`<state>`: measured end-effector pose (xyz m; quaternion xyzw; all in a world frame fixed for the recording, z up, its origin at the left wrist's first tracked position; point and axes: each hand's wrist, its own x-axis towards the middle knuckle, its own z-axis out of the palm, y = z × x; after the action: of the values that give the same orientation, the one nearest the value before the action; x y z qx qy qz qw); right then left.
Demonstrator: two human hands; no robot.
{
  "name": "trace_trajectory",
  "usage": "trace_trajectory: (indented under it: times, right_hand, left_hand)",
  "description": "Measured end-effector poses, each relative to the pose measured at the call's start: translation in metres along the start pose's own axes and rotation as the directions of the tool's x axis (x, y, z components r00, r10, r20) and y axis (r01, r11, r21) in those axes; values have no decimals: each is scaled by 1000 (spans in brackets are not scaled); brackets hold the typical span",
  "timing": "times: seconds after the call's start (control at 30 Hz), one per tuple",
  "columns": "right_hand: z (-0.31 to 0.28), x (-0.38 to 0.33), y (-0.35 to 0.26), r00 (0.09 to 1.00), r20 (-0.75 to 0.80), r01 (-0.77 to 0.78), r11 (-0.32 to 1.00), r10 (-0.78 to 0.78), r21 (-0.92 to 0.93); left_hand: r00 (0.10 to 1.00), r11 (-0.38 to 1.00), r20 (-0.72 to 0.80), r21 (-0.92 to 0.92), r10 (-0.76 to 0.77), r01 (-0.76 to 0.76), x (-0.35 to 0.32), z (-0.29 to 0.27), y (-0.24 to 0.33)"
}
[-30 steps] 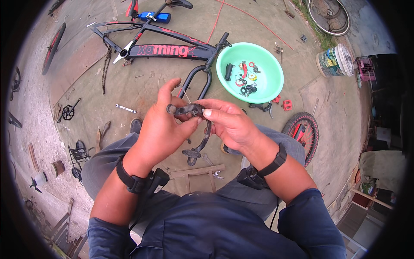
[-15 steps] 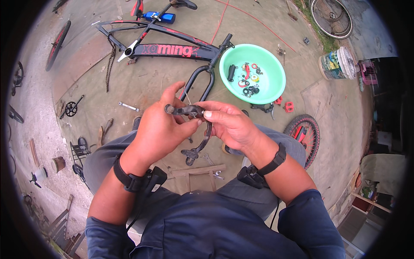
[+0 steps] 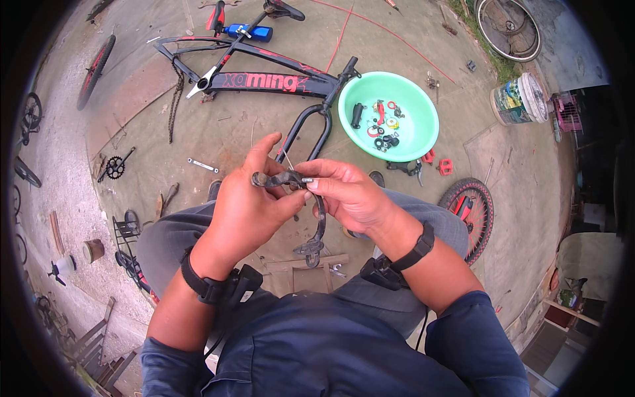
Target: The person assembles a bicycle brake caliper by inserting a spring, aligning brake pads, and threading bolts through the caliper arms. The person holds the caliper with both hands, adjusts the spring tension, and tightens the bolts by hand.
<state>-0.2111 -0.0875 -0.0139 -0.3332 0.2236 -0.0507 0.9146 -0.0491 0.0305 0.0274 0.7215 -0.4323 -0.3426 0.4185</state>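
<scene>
In front of my lap, my left hand [image 3: 246, 198] grips a dark, grimy bicycle brake caliper [image 3: 320, 225] between thumb and fingers, its forefinger lifted. One curved arm of the caliper hangs below the hands, with a block-like end [image 3: 309, 249] at the bottom. My right hand [image 3: 349, 192] meets it from the other side, thumb and forefinger pinching a small silvery fastener [image 3: 307, 180] at the caliper's joint. Thin wires stick up beside the left fingers. The fingertips hide part of the joint.
Beyond my hands lies a black-and-red bicycle frame [image 3: 271, 82] with its fork. A mint-green basin [image 3: 428, 132] holds small parts. A wheel [image 3: 488, 218] lies at my right, a crank arm [image 3: 203, 165] at left. Between my legs is a wooden frame [image 3: 289, 266]; a bucket [image 3: 516, 106] stands far right.
The caliper's hanging arm has swung slightly right and down. The silvery fastener at my right fingertips shows more clearly. Both hands keep their hold; the view has shifted slightly.
</scene>
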Motion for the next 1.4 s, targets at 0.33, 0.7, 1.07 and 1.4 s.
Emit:
trace_trajectory:
  times: [0.33,0.7,1.07,1.4]
  right_hand:
    - [5,2,5,995,-61,70,995,-75,-71]
    - [10,-1,0,997,-63,47,997,-51,-68]
    - [5,-2,-5,997,-54,50,987,-59,-152]
    - [-2,-1,-16,997,22,77,981,-74,-178]
  left_hand:
    - [999,999,-4,38,-35,35,-2,-3,2]
    - [1000,1000,20,31,-2,2,-3,-3,-4]
    - [993,985,115,-170,-2,22,1,-8,-14]
    - [951,956,293,-237,-100,174,6,-20,-13]
